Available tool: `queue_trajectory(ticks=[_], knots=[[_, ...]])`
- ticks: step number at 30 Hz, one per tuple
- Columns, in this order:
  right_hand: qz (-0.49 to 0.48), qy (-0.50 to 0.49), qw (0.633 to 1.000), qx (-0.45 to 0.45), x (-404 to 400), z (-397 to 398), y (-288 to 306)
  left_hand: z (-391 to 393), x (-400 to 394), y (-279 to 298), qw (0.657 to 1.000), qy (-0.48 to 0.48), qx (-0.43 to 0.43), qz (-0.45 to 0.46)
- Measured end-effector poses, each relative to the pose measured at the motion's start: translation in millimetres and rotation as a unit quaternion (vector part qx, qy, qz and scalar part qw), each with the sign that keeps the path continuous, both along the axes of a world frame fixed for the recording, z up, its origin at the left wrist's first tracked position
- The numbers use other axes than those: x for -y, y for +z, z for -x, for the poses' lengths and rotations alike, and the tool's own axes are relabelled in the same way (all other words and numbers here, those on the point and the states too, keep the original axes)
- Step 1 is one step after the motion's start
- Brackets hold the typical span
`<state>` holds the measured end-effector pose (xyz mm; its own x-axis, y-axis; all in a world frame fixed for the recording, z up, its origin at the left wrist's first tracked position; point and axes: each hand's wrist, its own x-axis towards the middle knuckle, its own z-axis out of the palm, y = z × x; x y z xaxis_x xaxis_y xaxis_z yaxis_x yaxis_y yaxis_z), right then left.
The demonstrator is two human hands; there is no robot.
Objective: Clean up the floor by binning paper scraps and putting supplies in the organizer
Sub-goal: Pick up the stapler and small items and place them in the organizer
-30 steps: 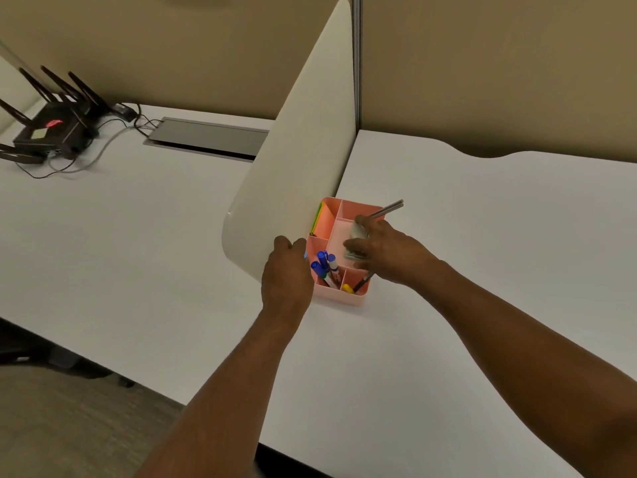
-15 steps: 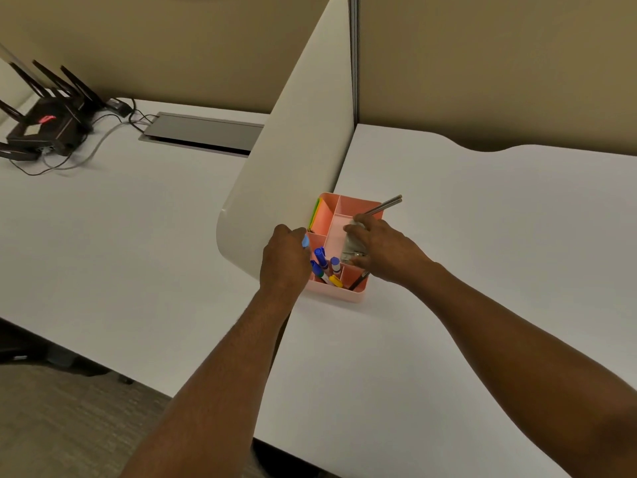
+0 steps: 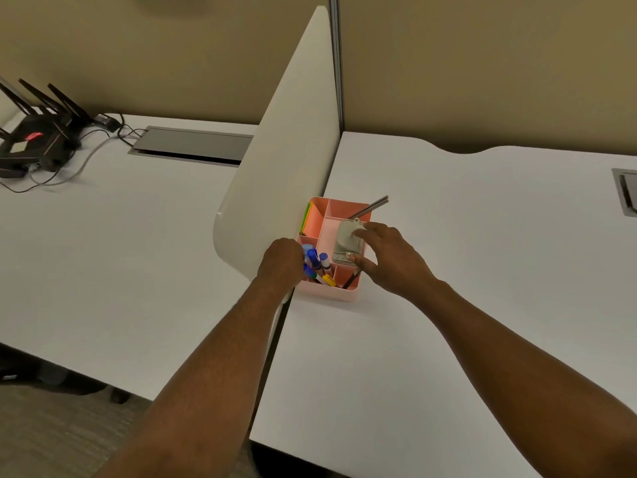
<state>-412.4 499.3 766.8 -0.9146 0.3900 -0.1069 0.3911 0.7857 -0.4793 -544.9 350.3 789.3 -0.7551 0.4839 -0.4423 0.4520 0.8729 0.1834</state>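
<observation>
A pink organizer (image 3: 347, 295) with several compartments stands on the white desk beside the divider panel. My right hand (image 3: 391, 262) pinches a grey stapler-like object (image 3: 345, 240) lengthwise, thumb at its near end and forefinger at its far end, in the middle compartment. My left hand (image 3: 281, 264) is curled at the organizer's near-left compartment, fingers around a light blue marker (image 3: 307, 250) among other blue markers (image 3: 323, 261). Green and yellow sticky notes (image 3: 306, 218) fill the far-left compartment. A metal rod-like tool (image 3: 374, 205) sticks out of the far-right one.
A white divider panel (image 3: 286, 150) stands between two white desks. A black router (image 3: 34, 139) with antennas and cables sits at far left, next to a grey cable hatch (image 3: 193, 144). Another hatch (image 3: 627, 194) lies at the right edge. Carpet floor (image 3: 51, 432) shows lower left.
My right hand has opened up and shifted right, so the grey object now shows lying in the middle compartment. My left hand has stayed at the marker compartment.
</observation>
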Motion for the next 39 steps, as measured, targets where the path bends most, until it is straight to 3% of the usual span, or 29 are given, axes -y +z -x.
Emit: queue_trajectory(ticks=[8, 14, 19, 32, 39], knots=[[-0.016, -0.035, 0.998, -0.052, 13.9, -36.9, 3.0, -21.8, 44.4, -2.5, 0.997, -0.003, -0.048, -0.062], [-0.019, -0.051, 0.998, -0.033, 45.5, -65.4, 1.7, -52.9, 77.4, 2.4, 0.984, -0.006, -0.094, -0.151], [-0.02, -0.072, 0.997, 0.0, 81.2, -95.0, 3.6, -83.4, 94.5, 2.0, 0.977, -0.071, -0.115, -0.163], [-0.092, -0.178, 0.979, -0.025, 263.7, -229.8, 8.3, -186.2, 227.4, -14.6, 0.952, -0.22, -0.091, -0.191], [-0.086, -0.242, 0.966, 0.008, 344.5, -310.4, 11.0, -243.2, 284.0, -15.6, 0.94, -0.276, -0.06, -0.194]])
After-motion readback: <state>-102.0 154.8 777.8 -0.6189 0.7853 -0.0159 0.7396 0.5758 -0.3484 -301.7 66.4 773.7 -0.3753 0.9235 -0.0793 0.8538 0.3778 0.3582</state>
